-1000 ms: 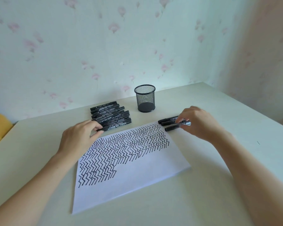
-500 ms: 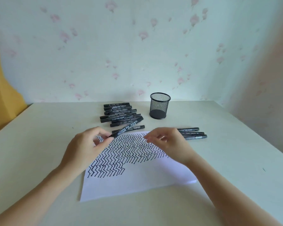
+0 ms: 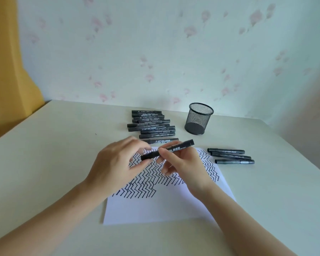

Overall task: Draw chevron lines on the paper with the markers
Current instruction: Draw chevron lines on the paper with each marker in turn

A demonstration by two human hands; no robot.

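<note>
At centre frame my table [image 3: 63,163] carries the paper [image 3: 155,209], its upper two-thirds already filled with rows of black chevron lines [image 3: 151,180]; the lower strip is blank, so by my reckoning the drawing is well past halfway, with a few rows left. Above the sheet, upper centre, lies the stack of markers [image 3: 151,126], and to its right stands a mesh pen cup [image 3: 199,119]. Three more markers [image 3: 229,156] lie at right of the paper's top corner. Over the pattern, my left hand [image 3: 115,167] pinches one end of a black marker [image 3: 167,149] between thumb and fingertips, while my right hand [image 3: 183,163] curls its fingers round the barrel, apparently to uncap it. The barrel's white print shows "700"; the remaining characters are too small to read.
</note>
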